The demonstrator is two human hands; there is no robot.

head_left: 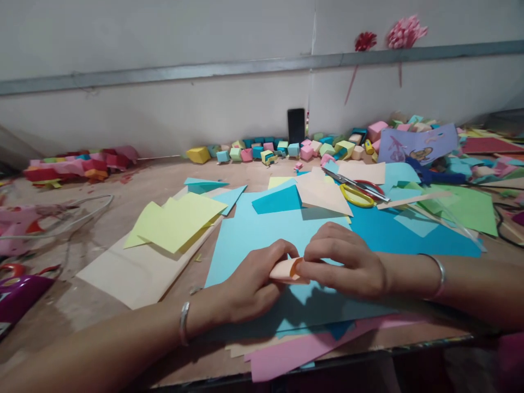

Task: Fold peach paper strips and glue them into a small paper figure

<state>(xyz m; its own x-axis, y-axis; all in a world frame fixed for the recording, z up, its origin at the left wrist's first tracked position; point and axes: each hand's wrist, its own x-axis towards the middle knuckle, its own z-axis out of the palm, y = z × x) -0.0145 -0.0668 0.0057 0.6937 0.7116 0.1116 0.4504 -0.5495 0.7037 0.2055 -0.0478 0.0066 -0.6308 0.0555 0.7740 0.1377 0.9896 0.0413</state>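
A small piece of folded peach paper [283, 271] is held between both hands above a light blue sheet [241, 234]. My left hand [256, 281] grips its left side, fingers curled over the top and thumb below. At its right end, my right hand [346, 259] has its fingertips pressed on the curled edge, partly inside the opening. Scissors [360, 191] with yellow and red handles lie behind my right hand on peach and blue paper. Yellow-green sheets [180, 218] rest on a large peach sheet [123, 267] to the left.
Small coloured paper boxes [257, 152] line the wall, with a black phone [296, 125] upright behind them. A pink glue gun [20, 224] and its cord are at the left, above a purple tool [24, 297]. Pink paper [286, 355] overhangs the table's front edge.
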